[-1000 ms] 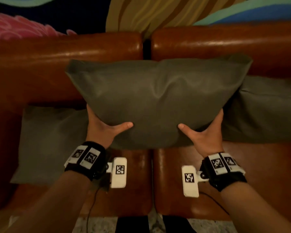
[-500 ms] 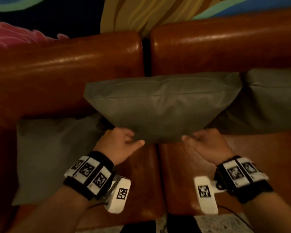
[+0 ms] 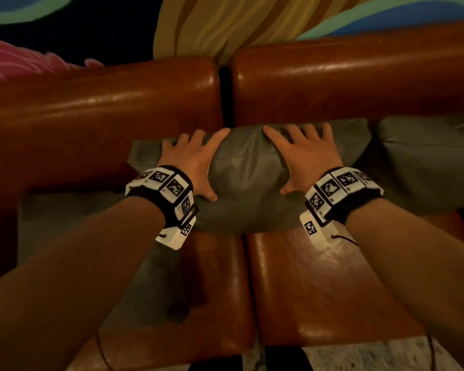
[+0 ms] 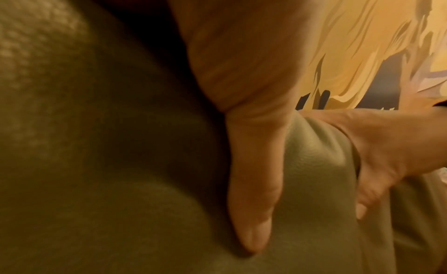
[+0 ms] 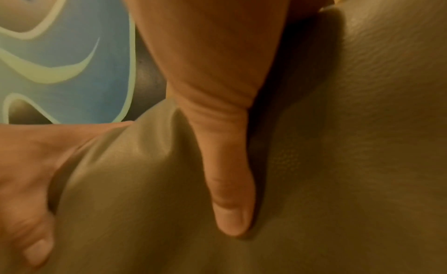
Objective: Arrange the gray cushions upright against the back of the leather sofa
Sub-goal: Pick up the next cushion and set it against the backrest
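A gray cushion (image 3: 248,170) stands in the middle of the brown leather sofa, leaning on the sofa back (image 3: 105,111) at the gap between its two halves. My left hand (image 3: 192,162) and right hand (image 3: 303,153) lie spread on its front and top edge, fingers straight, pressing it in. The fabric bulges between the two thumbs. In the left wrist view my left thumb (image 4: 254,182) sinks into the cushion (image 4: 121,163). The right wrist view shows my right thumb (image 5: 225,163) doing the same on the cushion (image 5: 338,144). A second gray cushion (image 3: 426,156) leans on the back at the right.
A third gray cushion (image 3: 65,215) lies flat on the left seat, partly under my left forearm. The leather seat (image 3: 319,285) in front is bare. A painted wall (image 3: 225,22) rises behind the sofa. Pale floor (image 3: 373,357) shows at the sofa's front edge.
The middle cushion came down from mid-air onto the seat against the back. Both hands left its lower edge and now press flat on its front and top.
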The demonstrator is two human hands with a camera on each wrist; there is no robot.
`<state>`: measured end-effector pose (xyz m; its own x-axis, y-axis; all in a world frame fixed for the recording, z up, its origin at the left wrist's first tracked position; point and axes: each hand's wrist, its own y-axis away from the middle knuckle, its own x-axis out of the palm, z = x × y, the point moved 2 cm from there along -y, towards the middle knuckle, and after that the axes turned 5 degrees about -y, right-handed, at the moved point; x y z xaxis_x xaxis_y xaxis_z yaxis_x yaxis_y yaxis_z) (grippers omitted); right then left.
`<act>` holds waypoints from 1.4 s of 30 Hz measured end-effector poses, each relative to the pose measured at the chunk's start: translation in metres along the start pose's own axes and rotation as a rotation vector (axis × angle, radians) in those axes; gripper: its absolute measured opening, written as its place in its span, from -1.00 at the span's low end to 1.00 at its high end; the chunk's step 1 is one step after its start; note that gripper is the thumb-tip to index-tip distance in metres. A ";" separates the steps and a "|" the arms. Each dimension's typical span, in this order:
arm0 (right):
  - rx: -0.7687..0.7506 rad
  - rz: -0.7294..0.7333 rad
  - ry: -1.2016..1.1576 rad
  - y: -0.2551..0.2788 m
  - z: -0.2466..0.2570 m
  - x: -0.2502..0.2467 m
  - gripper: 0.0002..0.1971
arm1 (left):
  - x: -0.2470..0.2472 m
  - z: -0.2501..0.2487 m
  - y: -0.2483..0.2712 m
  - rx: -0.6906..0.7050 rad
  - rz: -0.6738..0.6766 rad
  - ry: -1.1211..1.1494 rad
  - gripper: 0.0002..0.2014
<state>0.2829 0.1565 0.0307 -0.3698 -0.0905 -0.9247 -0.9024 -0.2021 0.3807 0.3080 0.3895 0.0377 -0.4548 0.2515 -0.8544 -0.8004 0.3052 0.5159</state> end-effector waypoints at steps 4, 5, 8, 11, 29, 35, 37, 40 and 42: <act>-0.039 -0.099 0.032 0.003 -0.003 0.001 0.31 | 0.005 -0.001 0.007 -0.019 -0.055 0.035 0.36; -0.040 -0.112 0.032 0.003 -0.004 0.002 0.30 | 0.006 -0.001 0.007 -0.025 -0.060 0.042 0.34; -0.017 -0.121 0.010 -0.005 -0.008 0.003 0.31 | 0.004 -0.003 -0.002 -0.045 -0.073 0.044 0.32; 0.026 -0.105 -0.055 -0.015 -0.012 0.004 0.36 | -0.006 -0.001 -0.017 -0.059 -0.066 0.036 0.33; 0.673 -0.091 -1.561 0.130 -0.004 0.129 -0.47 | 0.099 -0.040 0.112 -0.233 -0.152 0.931 -0.53; 0.901 0.278 -2.290 0.051 -0.006 0.181 0.28 | 0.130 -0.054 0.054 -0.707 0.130 2.032 0.18; 0.890 0.268 -2.373 0.022 -0.011 0.189 0.35 | 0.125 -0.056 0.034 -0.705 0.077 2.163 0.35; 0.959 0.225 -2.406 -0.003 -0.006 0.201 0.33 | 0.120 -0.046 0.023 -0.674 0.091 2.238 0.47; 0.918 0.263 -2.434 0.003 -0.001 0.189 0.36 | 0.125 -0.042 0.023 -0.704 0.090 2.245 0.44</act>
<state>0.2106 0.1377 -0.1428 0.6206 0.6910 0.3707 -0.4345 -0.0906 0.8961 0.2160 0.3896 -0.0600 0.3482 -0.9175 0.1921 -0.5013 -0.0091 0.8652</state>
